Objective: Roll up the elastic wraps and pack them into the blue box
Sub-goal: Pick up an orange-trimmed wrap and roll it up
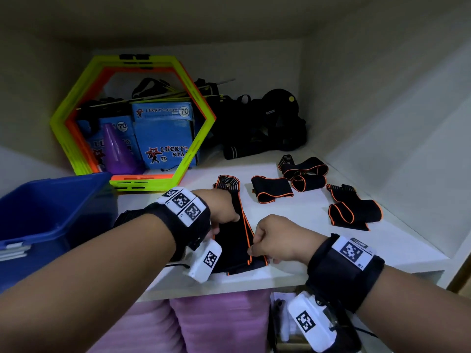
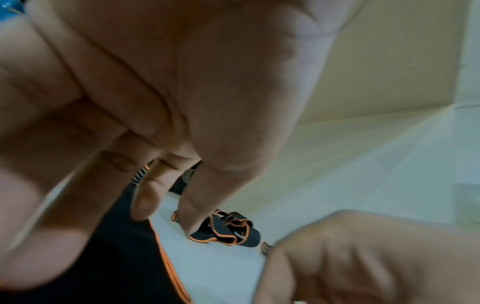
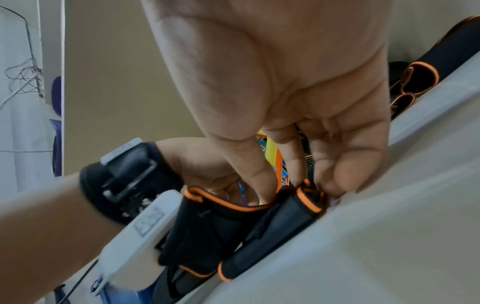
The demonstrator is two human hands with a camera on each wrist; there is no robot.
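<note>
A black elastic wrap with orange edging (image 1: 233, 240) lies lengthwise at the front of the white shelf (image 1: 318, 250), partly folded over itself. My left hand (image 1: 229, 220) holds its left side, fingertips (image 2: 141, 205) down on the black fabric. My right hand (image 1: 252, 248) pinches its right orange edge (image 3: 306, 201) between thumb and fingers. The blue box (image 1: 51, 212) stands open at the left. Three more loose wraps lie on the shelf to the right: one (image 1: 272, 192), a tangled one (image 1: 303, 171), and one (image 1: 354, 210) further right.
Neon green and orange hexagon rings (image 1: 191, 138) lean at the back left around blue cartons (image 1: 165, 133) and a purple cone (image 1: 117, 151). A pile of black gear (image 1: 267, 123) fills the back. Purple cloth (image 1: 216, 322) sits under the shelf.
</note>
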